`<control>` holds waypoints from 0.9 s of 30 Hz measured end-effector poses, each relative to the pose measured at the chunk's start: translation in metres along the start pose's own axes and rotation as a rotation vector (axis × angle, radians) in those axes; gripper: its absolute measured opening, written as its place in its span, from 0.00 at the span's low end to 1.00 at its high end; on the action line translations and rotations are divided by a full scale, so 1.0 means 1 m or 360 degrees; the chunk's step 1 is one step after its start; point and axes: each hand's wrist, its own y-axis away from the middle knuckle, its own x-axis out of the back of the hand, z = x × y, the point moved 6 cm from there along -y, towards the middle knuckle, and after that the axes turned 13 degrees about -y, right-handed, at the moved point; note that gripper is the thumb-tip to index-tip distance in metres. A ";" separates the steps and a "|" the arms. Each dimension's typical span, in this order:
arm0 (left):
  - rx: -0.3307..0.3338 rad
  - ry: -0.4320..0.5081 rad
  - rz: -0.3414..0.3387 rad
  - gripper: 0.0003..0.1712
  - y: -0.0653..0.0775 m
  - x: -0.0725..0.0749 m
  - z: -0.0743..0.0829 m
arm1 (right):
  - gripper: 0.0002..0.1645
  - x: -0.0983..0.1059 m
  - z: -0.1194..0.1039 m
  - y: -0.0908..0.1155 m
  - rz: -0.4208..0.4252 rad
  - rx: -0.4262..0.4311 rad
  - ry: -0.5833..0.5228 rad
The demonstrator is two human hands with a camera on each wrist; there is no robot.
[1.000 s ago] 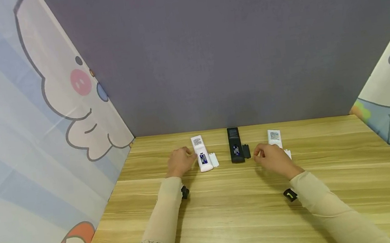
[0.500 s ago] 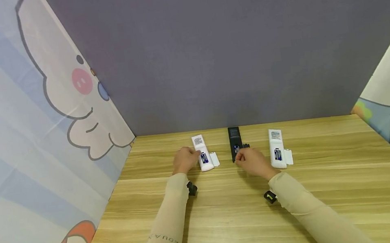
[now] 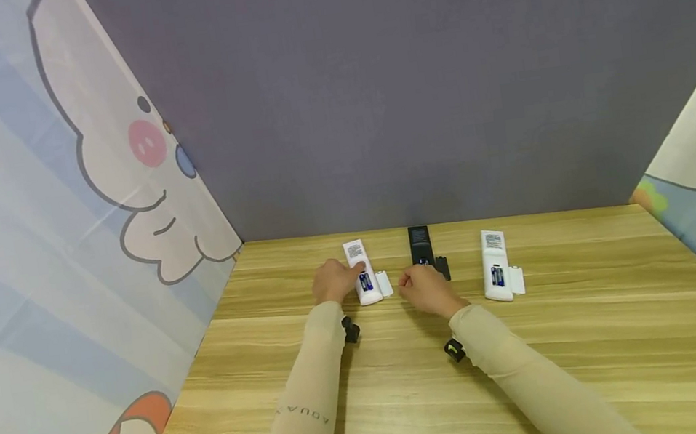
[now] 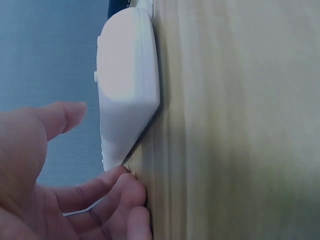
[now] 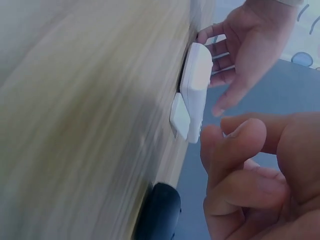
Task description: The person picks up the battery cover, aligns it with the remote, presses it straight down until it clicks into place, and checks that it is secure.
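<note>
In the head view, a white remote control (image 3: 369, 297) lies back up with batteries showing, its white battery cover (image 3: 385, 283) at its right side. My left hand (image 3: 335, 281) is at this remote's left side, thumb over it. The left wrist view shows the fingertips (image 4: 120, 172) by its lower edge and the thumb apart from it. My right hand (image 3: 427, 290) hovers right of the white cover, in front of a black remote control (image 3: 420, 240), hiding its lower part. Its fingers are loosely bent, with nothing visible between them.
A black battery cover (image 3: 443, 267) lies beside the black remote. Farther right lies another white remote (image 3: 493, 256), batteries showing, with its white cover (image 3: 517, 280) alongside. A grey panel (image 3: 359, 98) stands behind the wooden table (image 3: 413, 413); printed curtains hang at both sides.
My right hand has moved left from beside the right white remote, past the black one, toward the left cover. My left hand has shifted slightly right, its thumb now over the left remote.
</note>
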 end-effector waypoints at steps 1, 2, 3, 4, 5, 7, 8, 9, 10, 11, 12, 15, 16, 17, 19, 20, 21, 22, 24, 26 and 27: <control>0.0007 -0.0005 0.0010 0.29 -0.001 0.000 0.001 | 0.06 -0.001 -0.001 -0.002 0.0006 -0.0003 0.0022; 0.0013 -0.0013 0.0021 0.29 -0.001 0.000 0.002 | 0.06 -0.002 -0.002 -0.004 0.0012 -0.0007 0.0037; 0.0014 -0.0008 0.0028 0.29 -0.002 0.001 0.003 | 0.06 -0.004 -0.003 -0.005 0.0017 -0.0012 0.0055; 0.0015 -0.0005 0.0035 0.28 -0.002 0.001 0.004 | 0.06 -0.005 -0.004 -0.007 0.0023 -0.0018 0.0077; 0.0013 0.0002 0.0044 0.28 -0.002 0.001 0.005 | 0.06 -0.006 -0.004 -0.009 0.0019 -0.0026 0.0094; 0.0007 0.0008 0.0064 0.28 -0.002 0.001 0.006 | 0.07 -0.008 -0.006 -0.013 0.0029 -0.0022 0.0141; 0.0004 0.0012 0.0072 0.27 -0.003 0.001 0.007 | 0.07 -0.009 -0.007 -0.014 0.0039 -0.0016 0.0160; 0.0002 0.0018 0.0080 0.27 -0.003 0.001 0.008 | 0.06 -0.010 -0.007 -0.016 0.0047 -0.0006 0.0183; 0.0005 0.0017 0.0089 0.27 -0.003 0.001 0.008 | 0.06 -0.012 -0.008 -0.018 0.0051 -0.0003 0.0192; 0.0008 0.0019 0.0092 0.27 -0.004 0.000 0.009 | 0.06 -0.012 -0.008 -0.019 0.0056 0.0003 0.0204; 0.0012 0.0024 0.0097 0.27 -0.004 0.000 0.009 | 0.06 -0.013 -0.008 -0.021 0.0064 0.0000 0.0212; 0.0034 0.0030 0.0099 0.27 -0.005 0.000 0.011 | 0.06 -0.016 -0.009 -0.024 0.0064 -0.0023 0.0218; 0.0042 0.0032 0.0098 0.26 -0.005 0.000 0.011 | 0.07 -0.017 -0.010 -0.024 0.0062 -0.0035 0.0221; 0.0049 0.0032 0.0097 0.26 -0.005 0.000 0.012 | 0.08 -0.018 -0.010 -0.025 0.0065 -0.0041 0.0228; 0.0066 0.0026 0.0102 0.25 -0.005 0.002 0.013 | 0.08 -0.019 -0.011 -0.027 0.0069 -0.0049 0.0243; 0.0071 0.0027 0.0108 0.25 -0.005 0.002 0.014 | 0.08 -0.020 -0.012 -0.028 0.0070 -0.0046 0.0259; 0.0078 0.0025 0.0112 0.25 -0.005 0.003 0.014 | 0.08 -0.020 -0.012 -0.028 0.0071 -0.0047 0.0271; 0.0084 0.0020 0.0116 0.24 -0.005 0.003 0.015 | 0.08 -0.021 -0.012 -0.029 0.0075 -0.0046 0.0282; 0.0095 0.0022 0.0126 0.24 -0.005 0.004 0.016 | 0.07 -0.022 -0.012 -0.031 0.0075 -0.0037 0.0312; 0.0102 0.0026 0.0123 0.23 -0.005 0.004 0.016 | 0.07 -0.024 -0.011 -0.033 0.0074 -0.0032 0.0330; 0.0108 0.0034 0.0120 0.22 -0.005 0.004 0.017 | 0.09 -0.024 -0.011 -0.034 0.0073 -0.0029 0.0333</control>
